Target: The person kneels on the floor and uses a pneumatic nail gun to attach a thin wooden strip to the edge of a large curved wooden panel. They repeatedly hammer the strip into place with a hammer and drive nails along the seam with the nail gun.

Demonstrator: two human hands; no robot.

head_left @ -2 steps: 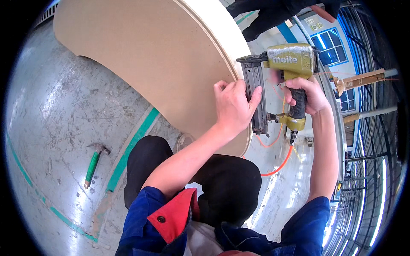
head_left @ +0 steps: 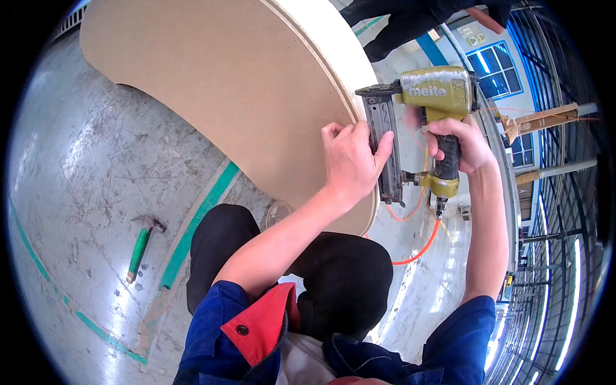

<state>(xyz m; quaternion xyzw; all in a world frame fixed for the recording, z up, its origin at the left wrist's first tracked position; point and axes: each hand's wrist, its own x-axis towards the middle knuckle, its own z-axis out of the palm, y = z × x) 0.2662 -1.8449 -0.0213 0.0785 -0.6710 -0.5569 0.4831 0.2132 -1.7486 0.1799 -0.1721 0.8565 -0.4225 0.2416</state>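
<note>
My right hand (head_left: 463,144) is wrapped round the black grip of a yellow-green pneumatic nail gun (head_left: 437,93). The gun's nose points left and meets the rim of a large tan board (head_left: 218,83) with a curved outline and a pale edge band. My left hand (head_left: 353,160) closes on the rim of that board just below the nose. Its fingers are curled, and the thumb points up beside the gun's dark magazine (head_left: 386,147). The left fingertips are partly hidden. An orange air hose (head_left: 425,249) runs from the base of the grip.
A claw hammer (head_left: 139,249) with a green handle lies on the grey floor (head_left: 83,167) to the left. Green tape (head_left: 199,221) marks the floor. My dark-trousered knees are under my arms. Another person's dark-clothed legs (head_left: 398,19) show beyond the board.
</note>
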